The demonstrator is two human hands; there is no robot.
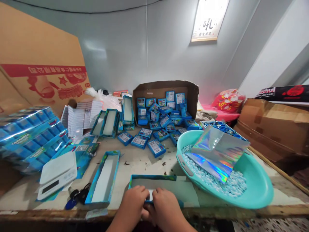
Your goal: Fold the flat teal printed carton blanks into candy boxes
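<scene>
My left hand (134, 200) and my right hand (164, 206) are side by side at the table's near edge, fingers curled over the near wall of a shallow blue display tray (154, 182) with a white inside. What lies under the fingers is hidden. A second empty blue tray (104, 180) lies just to the left. To the right stands a teal basin (256, 190) filled with small white pellets (235, 185), with holographic foil bags (217, 153) lying on them.
Several small blue boxes (156, 147) spill from an open cardboard box (193, 91) at the back. A white scale (57, 174) and black scissors (80, 195) sit at left, beside stacked wrapped blue packs (31, 138). Cardboard cartons (272, 125) stand at right.
</scene>
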